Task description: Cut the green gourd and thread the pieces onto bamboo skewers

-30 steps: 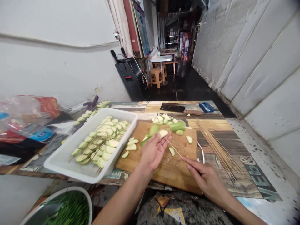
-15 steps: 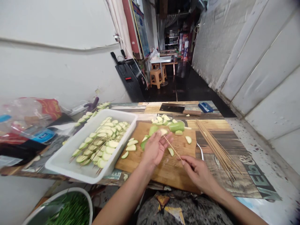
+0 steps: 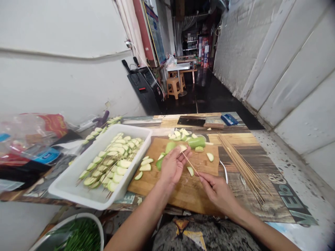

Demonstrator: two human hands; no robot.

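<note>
Between the fingers of my left hand [image 3: 172, 165] is a pale green-edged vegetable slice [image 3: 183, 148]. My right hand [image 3: 216, 188] pinches the near end of a thin wooden skewer [image 3: 191, 163], whose far end meets the slice; how deep it goes I cannot tell. Both hands are above a wooden cutting board [image 3: 188, 195]. On the board lie loose slices [image 3: 145, 167] at the left and a larger green vegetable piece [image 3: 196, 142] at the back. To the left, a white plastic tub [image 3: 78, 201] holds several skewers threaded with slices [image 3: 120, 170].
A bundle of bare skewers [image 3: 242, 167] lies right of the board. Behind it are a cleaver [image 3: 192, 120] and a blue packet [image 3: 229, 119]. Plastic bottles [image 3: 34, 143] stand far left. A bowl of cut greens [image 3: 81, 237] sits low at the left.
The fingers of my left hand have curled in closer around the slice. My right hand and the skewer have shifted slightly left; the whole view has moved a little.
</note>
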